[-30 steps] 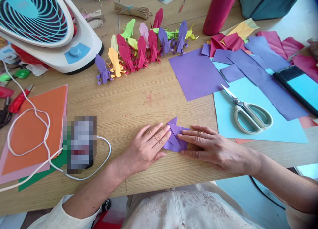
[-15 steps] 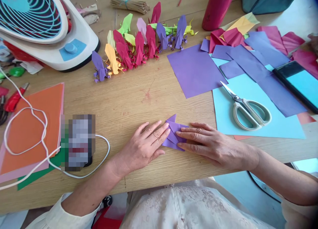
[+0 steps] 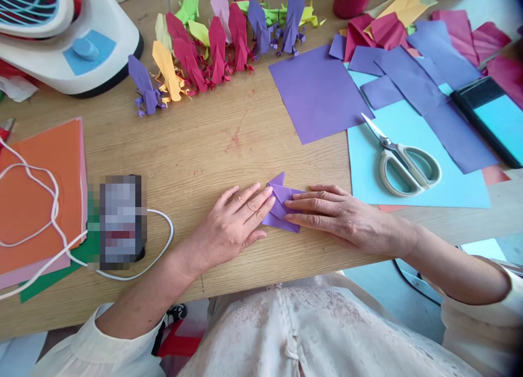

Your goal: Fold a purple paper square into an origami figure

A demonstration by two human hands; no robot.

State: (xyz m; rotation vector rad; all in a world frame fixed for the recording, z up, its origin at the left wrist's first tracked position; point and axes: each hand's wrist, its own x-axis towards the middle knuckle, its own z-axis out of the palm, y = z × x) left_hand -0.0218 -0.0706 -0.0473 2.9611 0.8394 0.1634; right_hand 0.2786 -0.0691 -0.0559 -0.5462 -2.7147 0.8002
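Head view: your left fingers [image 3: 252,206] and right fingers [image 3: 315,205], outstretched and slightly parted, touch the folded purple paper [image 3: 278,216] between them.

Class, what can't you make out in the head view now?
All in the head view:
Folded purple paper: parts covered by the left hand and right hand; its underside, facing the table.
Device: details, masked by pixelation.
Fan: cut off by the top and left edges.
Red cylinder: top cut off by the edge.

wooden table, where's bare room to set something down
The widest bare patch lies between the origami figures and the folded purple paper, left of the flat purple sheet. The right is crowded: scissors and purple strips overlap the blue sheet.
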